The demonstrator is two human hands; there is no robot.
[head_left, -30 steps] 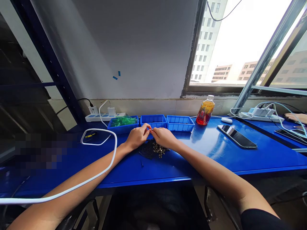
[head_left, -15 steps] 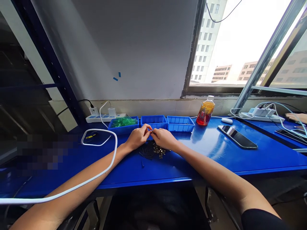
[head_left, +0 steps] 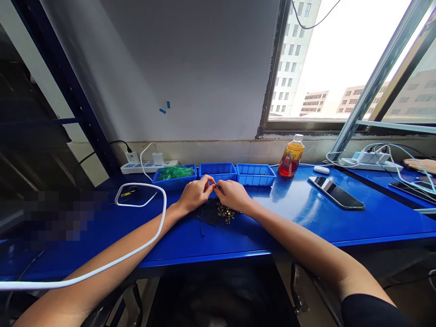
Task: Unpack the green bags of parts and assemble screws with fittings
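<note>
My left hand (head_left: pixel 195 195) and my right hand (head_left: pixel 233 194) meet fingertip to fingertip above the blue table (head_left: pixel 204 247). Both are closed in a pinch around something small, mostly hidden by the fingers; a dark, brassy speck shows between them. Just under my hands lies a pile of small brass-coloured metal pieces (head_left: pixel 227 213). Left of it is a heap of thin black screw-like pieces (head_left: pixel 207 215). One such piece (head_left: pixel 202 231) lies apart, nearer the table's front edge.
Behind my hands stand a blue bin with green plastic bags (head_left: pixel 175 184), a middle blue bin (head_left: pixel 218 166) and a right blue bin (head_left: pixel 256 180). A drink bottle (head_left: pixel 291 156) and a phone (head_left: pixel 336 193) are at right. A white cable (head_left: pixel 164 204) loops across my left forearm.
Both hands stay pinched together at the same spot, with only slight finger movement. The whole view has shifted very slightly; the piles look the same.
</note>
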